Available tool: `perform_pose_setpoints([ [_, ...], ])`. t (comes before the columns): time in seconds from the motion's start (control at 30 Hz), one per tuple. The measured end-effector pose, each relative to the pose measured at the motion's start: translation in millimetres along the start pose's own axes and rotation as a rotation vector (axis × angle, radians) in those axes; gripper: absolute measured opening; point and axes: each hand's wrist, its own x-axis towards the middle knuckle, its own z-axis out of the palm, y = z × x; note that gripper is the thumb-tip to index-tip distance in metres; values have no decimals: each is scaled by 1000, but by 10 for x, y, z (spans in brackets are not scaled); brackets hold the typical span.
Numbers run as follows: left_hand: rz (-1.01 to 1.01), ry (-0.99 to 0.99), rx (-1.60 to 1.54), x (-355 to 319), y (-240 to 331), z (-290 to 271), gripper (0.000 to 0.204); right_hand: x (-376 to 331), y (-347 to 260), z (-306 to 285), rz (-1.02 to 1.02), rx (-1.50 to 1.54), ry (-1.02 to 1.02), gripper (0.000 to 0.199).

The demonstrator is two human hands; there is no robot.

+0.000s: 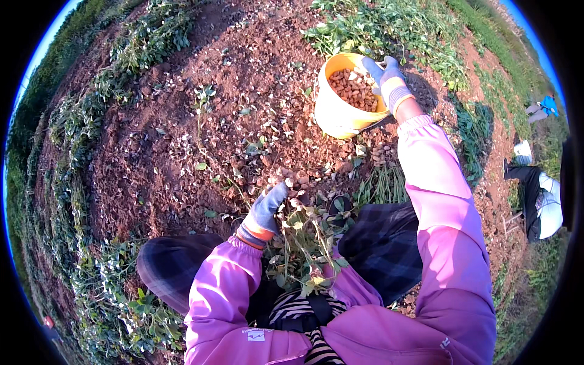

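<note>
My left hand [267,210], in a grey-blue glove with an orange and pale cuff, is closed on an uprooted peanut plant [304,237]. Its leafy stems hang toward my lap, with pale pods by my fingertips. At the right rim of a yellow bucket [340,115] is my right hand [388,79], gloved alike, its fingers apart. A few pale pods show beside those fingers, over the bucket; whether they touch the glove I cannot tell. Brown peanuts [354,90] fill much of the bucket, which stands tilted on the soil.
Reddish loose soil [182,140] with scattered leaves and pods lies ahead. Pulled green plants are heaped at the left [115,292] and beyond the bucket [401,30]. Two other people [544,194] are at the far right, near a white bucket [522,152]. My crossed legs frame my lap.
</note>
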Motion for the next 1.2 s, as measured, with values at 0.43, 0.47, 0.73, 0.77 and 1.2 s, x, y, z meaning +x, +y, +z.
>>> perform_pose_setpoints([
  [0.43,-54,-102,35,-1,131,-164,62,-2358,-280,-6,-613,229,-995,29],
  [0.47,-25,-106,-11,24,75,-236,63,-2381,-274,-13,-602,214,-994,29],
  [0.73,59,-104,-20,-38,-30,-294,34,-2368,-360,-110,-384,12,-1168,12],
  [0.77,34,-103,24,-70,31,-224,33,-2352,-315,-132,-142,240,-1285,14],
  [1.2,-11,-164,34,-77,127,-142,29,-2339,-416,-278,262,684,-1225,18],
])
